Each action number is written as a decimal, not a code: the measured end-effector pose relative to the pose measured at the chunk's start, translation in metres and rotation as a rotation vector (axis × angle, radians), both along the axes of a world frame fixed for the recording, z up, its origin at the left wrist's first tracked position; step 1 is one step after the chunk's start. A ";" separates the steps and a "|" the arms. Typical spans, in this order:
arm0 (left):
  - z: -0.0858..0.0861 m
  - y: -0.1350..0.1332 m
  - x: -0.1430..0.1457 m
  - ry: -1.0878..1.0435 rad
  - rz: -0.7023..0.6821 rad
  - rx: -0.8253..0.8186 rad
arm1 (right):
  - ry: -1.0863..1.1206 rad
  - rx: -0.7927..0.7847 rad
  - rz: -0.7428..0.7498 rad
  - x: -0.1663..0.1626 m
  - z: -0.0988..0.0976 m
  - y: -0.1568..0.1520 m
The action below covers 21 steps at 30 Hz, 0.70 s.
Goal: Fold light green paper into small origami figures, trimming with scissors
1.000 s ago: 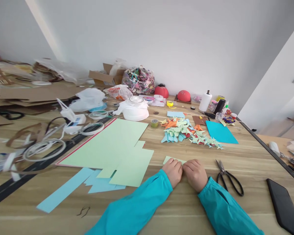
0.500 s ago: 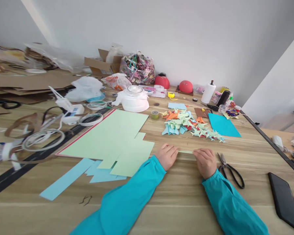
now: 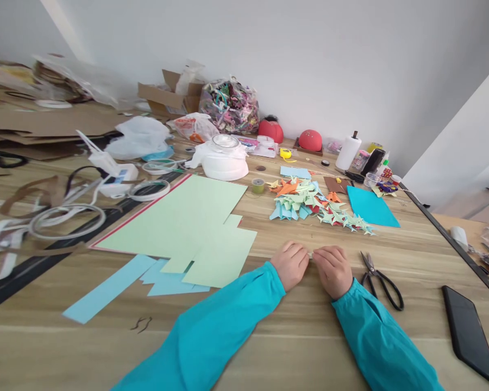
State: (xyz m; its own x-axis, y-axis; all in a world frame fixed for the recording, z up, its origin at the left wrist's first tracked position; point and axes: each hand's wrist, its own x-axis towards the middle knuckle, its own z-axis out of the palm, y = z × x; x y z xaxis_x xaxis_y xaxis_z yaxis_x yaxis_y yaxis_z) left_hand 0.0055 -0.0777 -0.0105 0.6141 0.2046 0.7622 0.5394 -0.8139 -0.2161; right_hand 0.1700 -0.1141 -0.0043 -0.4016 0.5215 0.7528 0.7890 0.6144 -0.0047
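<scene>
Wooden tabletop [image 3: 269, 342], and flat green sheets [image 3: 183, 212] lie unfolded on your left! Folded shapes [image 3: 305, 200] heaped ahead look finished. Your left hand [image 3: 291, 265] and right hand [image 3: 333, 270], fingers curled, pinch a mostly hidden paper piece [image 3: 310, 255] between them, its folding apparently unfinished.

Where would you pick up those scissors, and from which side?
By the black handles, probably from the person's side, with the nearer right hand: the scissors lie flat, handles toward the person, pointed blades facing away.
</scene>
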 end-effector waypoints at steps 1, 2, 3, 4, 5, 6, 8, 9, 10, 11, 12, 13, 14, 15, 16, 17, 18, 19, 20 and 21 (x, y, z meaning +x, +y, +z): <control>0.000 -0.001 0.001 0.013 -0.001 -0.004 | -0.025 -0.006 0.001 -0.001 0.000 0.000; 0.000 -0.001 0.001 0.023 -0.002 -0.003 | -0.052 -0.012 0.001 -0.002 -0.001 0.000; 0.001 -0.002 0.001 0.027 -0.003 0.001 | -0.077 -0.016 0.002 -0.002 -0.002 0.000; 0.002 -0.002 0.000 0.026 -0.002 0.007 | -0.096 -0.014 0.002 -0.002 -0.002 0.000; 0.003 -0.002 0.000 0.020 0.002 0.013 | -0.111 -0.009 0.002 -0.003 -0.003 -0.001; 0.004 -0.002 -0.001 0.012 0.004 0.019 | -0.119 -0.002 -0.002 -0.003 -0.003 -0.001; 0.005 -0.002 -0.001 0.000 0.005 0.031 | -0.131 0.007 -0.014 -0.003 -0.002 -0.001; 0.005 -0.001 -0.002 -0.002 0.003 0.037 | -0.135 0.008 -0.019 -0.002 -0.001 -0.001; 0.006 -0.001 -0.003 -0.004 0.001 0.045 | -0.138 0.009 -0.025 -0.001 0.000 -0.001; 0.006 0.000 -0.004 -0.009 0.000 0.054 | -0.139 0.009 -0.034 0.000 0.001 -0.001; 0.007 0.001 -0.005 -0.020 -0.002 0.065 | -0.137 0.012 -0.046 0.002 0.002 -0.001; 0.007 0.002 -0.007 -0.033 -0.002 0.076 | -0.134 0.014 -0.061 0.004 0.003 0.000; 0.008 0.004 -0.010 -0.042 -0.003 0.087 | -0.131 0.015 -0.076 0.005 0.004 0.000; 0.009 0.005 -0.012 -0.045 -0.003 0.097 | -0.129 0.013 -0.091 0.007 0.004 0.001; 0.010 0.006 -0.014 -0.045 -0.002 0.107 | -0.128 0.007 -0.105 0.009 0.004 0.001; 0.011 0.007 -0.016 -0.039 0.002 0.117 | -0.127 0.000 -0.118 0.010 0.003 0.002; 0.011 0.008 -0.017 -0.032 0.007 0.125 | -0.125 -0.007 -0.128 0.012 0.002 0.003; 0.011 0.008 -0.018 -0.026 0.014 0.131 | -0.120 -0.011 -0.139 0.013 0.001 0.004; 0.011 0.009 -0.018 -0.024 0.020 0.135 | -0.111 -0.013 -0.151 0.015 0.000 0.005; 0.011 0.009 -0.018 -0.023 0.026 0.139 | -0.098 -0.014 -0.164 0.017 -0.001 0.007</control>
